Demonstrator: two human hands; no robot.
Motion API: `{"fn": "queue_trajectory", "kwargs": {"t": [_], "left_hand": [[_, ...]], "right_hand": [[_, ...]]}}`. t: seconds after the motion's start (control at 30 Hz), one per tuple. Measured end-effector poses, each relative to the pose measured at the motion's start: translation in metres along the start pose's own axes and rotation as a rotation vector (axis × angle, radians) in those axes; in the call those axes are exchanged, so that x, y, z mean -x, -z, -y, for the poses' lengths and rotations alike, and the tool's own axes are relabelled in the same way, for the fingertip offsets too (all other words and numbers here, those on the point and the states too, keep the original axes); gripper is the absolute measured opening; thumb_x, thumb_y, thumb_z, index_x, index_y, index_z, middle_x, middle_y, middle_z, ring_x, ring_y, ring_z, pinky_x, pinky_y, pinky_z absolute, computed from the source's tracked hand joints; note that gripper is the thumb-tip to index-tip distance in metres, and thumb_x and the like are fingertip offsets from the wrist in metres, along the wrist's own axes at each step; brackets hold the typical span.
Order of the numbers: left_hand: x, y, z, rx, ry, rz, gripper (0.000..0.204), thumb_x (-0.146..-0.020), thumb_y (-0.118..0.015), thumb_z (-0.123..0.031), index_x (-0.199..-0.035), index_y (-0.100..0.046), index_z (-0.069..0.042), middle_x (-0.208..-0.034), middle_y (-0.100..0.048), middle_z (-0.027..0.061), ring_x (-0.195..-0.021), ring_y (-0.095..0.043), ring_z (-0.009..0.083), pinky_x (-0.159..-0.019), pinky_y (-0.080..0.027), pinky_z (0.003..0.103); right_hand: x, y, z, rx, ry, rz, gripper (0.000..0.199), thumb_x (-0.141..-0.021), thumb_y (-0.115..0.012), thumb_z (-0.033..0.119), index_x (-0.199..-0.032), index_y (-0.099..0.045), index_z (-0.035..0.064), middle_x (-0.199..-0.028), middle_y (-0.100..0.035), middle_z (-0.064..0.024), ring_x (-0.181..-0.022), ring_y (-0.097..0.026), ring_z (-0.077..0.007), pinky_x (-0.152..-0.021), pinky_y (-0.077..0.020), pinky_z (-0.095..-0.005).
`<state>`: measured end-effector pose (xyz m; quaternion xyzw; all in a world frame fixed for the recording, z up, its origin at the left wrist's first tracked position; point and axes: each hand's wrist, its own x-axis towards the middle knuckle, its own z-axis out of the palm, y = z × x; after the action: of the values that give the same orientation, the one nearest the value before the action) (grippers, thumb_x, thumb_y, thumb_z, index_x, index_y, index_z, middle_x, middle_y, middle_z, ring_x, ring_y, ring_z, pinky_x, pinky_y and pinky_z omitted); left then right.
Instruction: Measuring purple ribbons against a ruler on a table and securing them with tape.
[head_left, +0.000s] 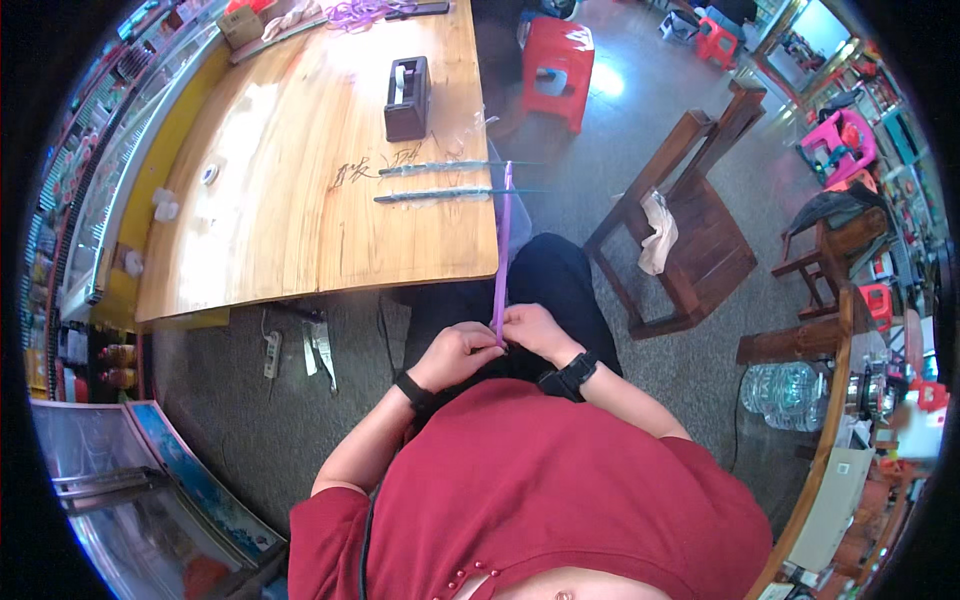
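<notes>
A long purple ribbon point(503, 245) runs down past the near right corner of the wooden table point(300, 230). Its far end is at the tip of two thin dark rods, the nearer rod point(430, 195) and the farther rod point(430, 168), both fastened flat with clear tape and jutting past the table's right edge. In my lap, my left hand point(460, 352) pinches the near end of the ribbon from the left. Opposite it, my right hand point(538, 332) has its fingers closed on the same end. My fingertips hide how the ribbon's end lies.
A black tape dispenser point(407, 100) and a small tape roll point(210, 174) sit on the table, with a purple ribbon heap point(360, 12) at its far end. To the right stand a wooden chair point(690, 240) with a pale cloth and a red stool point(560, 75).
</notes>
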<state>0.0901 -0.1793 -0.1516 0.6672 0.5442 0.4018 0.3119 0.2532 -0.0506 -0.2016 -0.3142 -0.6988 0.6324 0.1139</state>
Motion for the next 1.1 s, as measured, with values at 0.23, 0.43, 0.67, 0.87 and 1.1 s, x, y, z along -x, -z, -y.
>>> {"fn": "queue_trajectory", "kwargs": {"t": [0.23,0.43,0.67,0.87,1.1], "left_hand": [[0.002,-0.004,0.005,-0.016,0.062,-0.011,0.013,-0.086,-0.071,-0.013,-0.093,-0.072,-0.002,-0.094,-0.070,0.0120,-0.089,-0.068,0.0268,-0.079,-0.055,0.034],[-0.002,-0.008,0.009,-0.029,0.084,-0.056,0.014,-0.087,-0.068,-0.011,-0.097,-0.071,-0.001,-0.096,-0.069,0.0128,-0.090,-0.068,0.0283,-0.079,-0.054,0.035],[-0.008,-0.012,0.024,-0.020,0.205,-0.056,0.021,-0.094,-0.061,-0.016,-0.106,-0.069,0.000,-0.096,-0.070,0.0126,-0.090,-0.068,0.0247,-0.081,-0.053,0.033],[-0.023,-0.008,0.035,0.662,0.492,0.050,0.029,-0.103,-0.049,-0.026,-0.107,-0.067,-0.004,-0.090,-0.068,0.0002,-0.079,-0.061,0.0095,-0.066,-0.048,0.025],[-0.025,-0.012,0.041,0.707,0.494,0.156,0.029,-0.104,-0.045,-0.025,-0.113,-0.066,-0.006,-0.089,-0.066,-0.0039,-0.075,-0.057,0.0043,-0.063,-0.044,0.020]], "right_hand": [[0.002,0.003,0.004,-0.118,-0.240,0.125,0.016,-0.085,-0.064,0.014,-0.080,-0.069,-0.0012,-0.071,-0.068,-0.0066,-0.062,-0.063,-0.0132,-0.053,-0.0484,-0.0272],[0.003,0.004,0.000,-0.140,-0.385,0.138,0.016,-0.085,-0.062,0.015,-0.086,-0.068,-0.0002,-0.076,-0.070,-0.0074,-0.065,-0.065,-0.0147,-0.055,-0.0508,-0.0264],[0.005,0.008,0.010,-0.137,-0.395,0.236,0.017,-0.084,-0.062,0.017,-0.087,-0.069,0.0017,-0.079,-0.071,-0.0069,-0.068,-0.067,-0.0149,-0.058,-0.0521,-0.0262],[0.007,0.013,0.012,-0.176,-0.416,0.254,0.018,-0.083,-0.064,0.019,-0.091,-0.069,0.0037,-0.080,-0.071,-0.0068,-0.068,-0.067,-0.0139,-0.059,-0.0520,-0.0251],[0.011,0.017,0.002,-0.233,-0.435,0.283,0.019,-0.087,-0.065,0.021,-0.098,-0.067,0.0067,-0.081,-0.069,-0.0050,-0.070,-0.066,-0.0114,-0.062,-0.0525,-0.0230]]}}
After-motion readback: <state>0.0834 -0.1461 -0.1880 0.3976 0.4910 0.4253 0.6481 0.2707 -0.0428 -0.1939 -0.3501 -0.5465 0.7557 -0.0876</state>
